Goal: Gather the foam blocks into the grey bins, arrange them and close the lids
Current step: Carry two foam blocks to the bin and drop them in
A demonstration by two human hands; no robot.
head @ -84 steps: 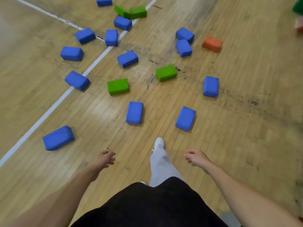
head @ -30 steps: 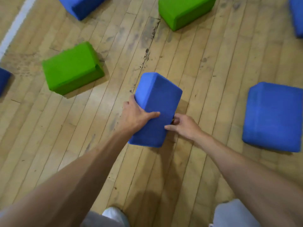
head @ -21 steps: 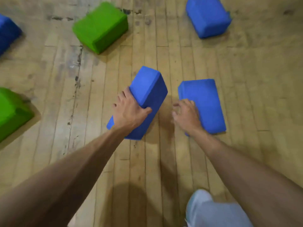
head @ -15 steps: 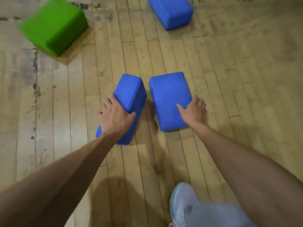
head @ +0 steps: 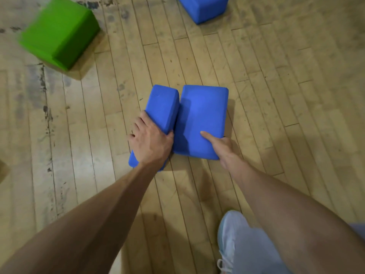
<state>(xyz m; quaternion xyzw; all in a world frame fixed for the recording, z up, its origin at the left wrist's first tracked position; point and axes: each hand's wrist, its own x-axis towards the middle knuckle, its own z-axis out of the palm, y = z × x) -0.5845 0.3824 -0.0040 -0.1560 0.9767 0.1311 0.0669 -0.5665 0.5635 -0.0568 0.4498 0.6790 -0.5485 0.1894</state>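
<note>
- On the floor (head: 276,76), mid-view, the right block (head: 201,115) lies flat; it serves as landmark
- Left block (head: 162,107): blue, raised on its long edge, touching the right block's left side
- Left hand (head: 150,141): fingers and thumb wrapped over the left block's near end, clamped on it
- Right hand (head: 221,145): thumb across the right block's top, fingers hidden round its near right corner, gripping it
- Green block (head: 59,30): well beyond and left of the right block; blurred
- Far block (head: 203,6): blue, straight beyond the right block, cut by the frame
- Shoe (head: 227,234): nearer than the right block, slightly right
</note>
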